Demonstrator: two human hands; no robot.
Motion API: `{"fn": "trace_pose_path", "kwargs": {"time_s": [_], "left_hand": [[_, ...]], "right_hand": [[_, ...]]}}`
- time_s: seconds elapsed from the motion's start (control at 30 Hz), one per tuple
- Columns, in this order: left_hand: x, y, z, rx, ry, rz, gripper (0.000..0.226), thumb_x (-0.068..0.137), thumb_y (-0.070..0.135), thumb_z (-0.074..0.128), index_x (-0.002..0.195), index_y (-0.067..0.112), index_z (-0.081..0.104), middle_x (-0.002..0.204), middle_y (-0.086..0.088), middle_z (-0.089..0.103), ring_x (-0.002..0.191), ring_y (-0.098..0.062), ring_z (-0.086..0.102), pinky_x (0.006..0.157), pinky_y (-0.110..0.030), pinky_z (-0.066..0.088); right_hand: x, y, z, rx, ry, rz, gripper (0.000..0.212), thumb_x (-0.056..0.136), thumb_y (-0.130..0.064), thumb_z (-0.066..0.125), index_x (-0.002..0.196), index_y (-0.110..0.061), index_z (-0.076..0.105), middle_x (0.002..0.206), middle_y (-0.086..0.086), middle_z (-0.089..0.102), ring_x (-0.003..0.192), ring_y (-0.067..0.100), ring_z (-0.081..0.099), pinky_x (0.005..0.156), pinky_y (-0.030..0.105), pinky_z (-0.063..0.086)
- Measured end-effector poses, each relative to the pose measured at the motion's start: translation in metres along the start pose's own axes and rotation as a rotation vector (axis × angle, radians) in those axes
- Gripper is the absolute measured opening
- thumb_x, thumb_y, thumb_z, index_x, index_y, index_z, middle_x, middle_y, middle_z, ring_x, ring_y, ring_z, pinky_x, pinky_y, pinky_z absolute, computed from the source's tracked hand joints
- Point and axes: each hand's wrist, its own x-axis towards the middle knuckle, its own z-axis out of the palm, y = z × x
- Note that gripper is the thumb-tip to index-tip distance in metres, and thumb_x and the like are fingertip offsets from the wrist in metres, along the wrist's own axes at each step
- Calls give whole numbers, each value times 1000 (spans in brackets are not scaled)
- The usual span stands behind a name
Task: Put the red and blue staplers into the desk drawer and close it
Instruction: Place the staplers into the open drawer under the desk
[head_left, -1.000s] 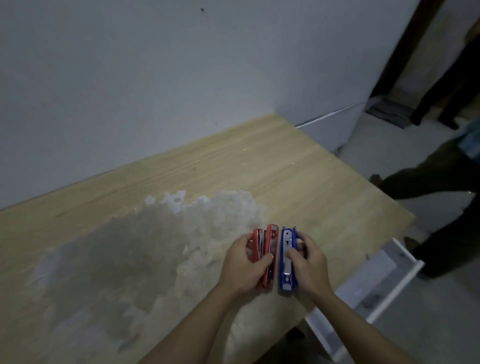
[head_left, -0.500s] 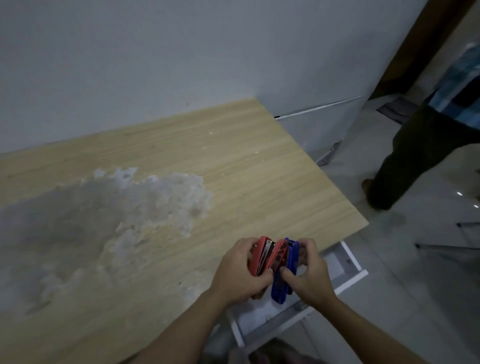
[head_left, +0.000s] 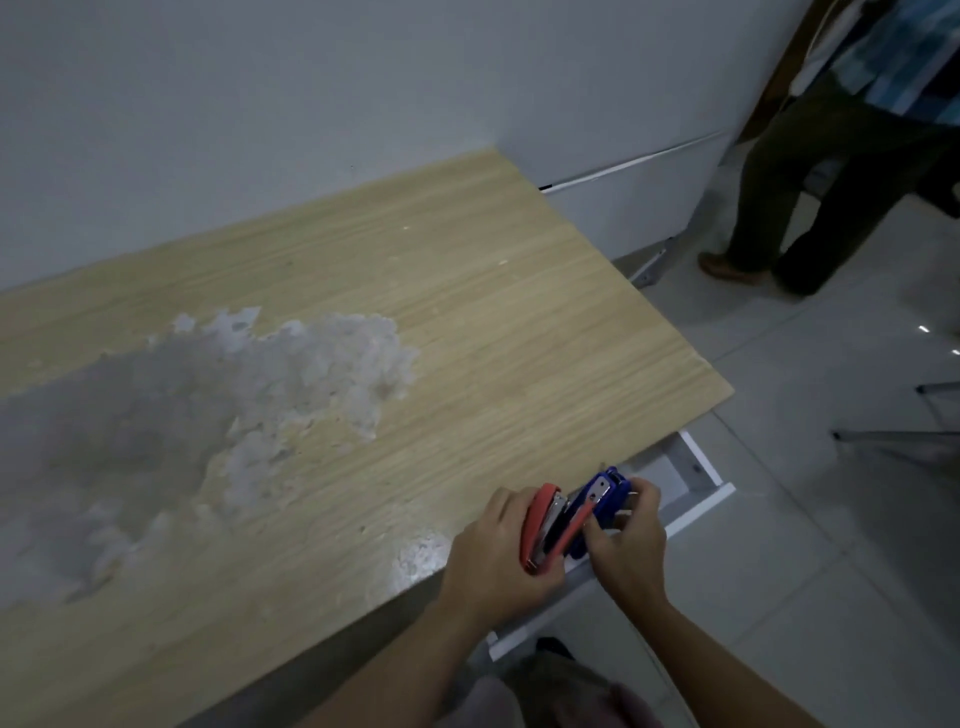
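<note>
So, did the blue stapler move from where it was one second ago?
Yes. The blue stapler, held in the right hand, has gone from above the desk top toward its near edge, and is now over the open drawer.

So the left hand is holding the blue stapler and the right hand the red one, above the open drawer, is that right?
Not quite: the colours are swapped. The head view shows the left hand holding the red stapler and the right hand the blue stapler, above the open drawer.
</note>
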Motion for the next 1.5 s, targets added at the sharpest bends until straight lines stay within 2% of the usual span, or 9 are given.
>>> {"fn": "trace_pose_path", "kwargs": {"time_s": [0.23,0.4,0.47,0.6,0.8,0.97,1.23,1.33,1.5], "left_hand": [[-16,6,34,43,10,-126,66,75,41,54,135,24,34,119,2,56,96,-16,61,76,-28,53],[-25,4,54,68,31,-221,60,78,39,55,132,21,37,123,-2,58,98,-20,63,81,-35,55],[-27,3,59,59,40,-287,51,80,35,58,126,22,41,117,-2,60,96,-22,62,80,-37,54],[-19,4,73,17,123,-401,37,84,29,56,118,19,48,112,-6,62,93,-24,62,76,-35,52],[-3,0,91,-26,199,-481,33,88,22,54,120,16,53,117,-10,59,98,-27,60,82,-36,49],[14,-9,100,6,177,-583,30,86,25,56,115,18,57,112,-10,64,100,-28,60,77,-34,48],[16,-15,101,66,130,-568,35,84,24,60,118,21,55,118,-4,63,104,-23,59,80,-32,48],[12,-12,102,90,99,-546,39,85,22,58,123,21,50,123,-5,60,107,-25,59,83,-36,49],[11,-9,102,112,33,-501,47,88,18,54,133,20,38,133,-8,51,115,-28,54,92,-37,46]], "right_hand": [[22,13,-15,-76,-211,149,37,72,-8,70,99,-13,44,76,-2,57,67,22,62,57,30,50],[41,16,-20,-136,-308,194,42,72,-20,73,102,-14,44,94,16,65,86,33,65,83,48,55],[48,13,-21,-161,-346,166,41,74,-21,72,106,-13,47,95,13,64,91,33,63,87,47,53],[60,11,-19,-206,-413,137,28,73,-22,73,92,-17,53,89,8,61,94,34,63,85,51,54],[68,21,-15,-321,-424,82,44,74,-25,72,110,-7,55,107,15,66,102,33,60,90,36,50],[77,32,-1,-463,-451,82,46,69,-34,71,105,-6,61,103,17,69,99,33,62,82,33,50],[75,34,-7,-483,-367,95,55,71,-33,74,110,-2,51,111,19,60,100,36,60,83,40,51],[72,32,-14,-698,-390,1,56,76,-48,65,107,-3,52,105,17,63,97,34,62,78,39,49],[74,40,-21,-944,-404,-159,56,84,-58,45,108,-8,51,107,14,66,102,31,60,89,41,40]]}}
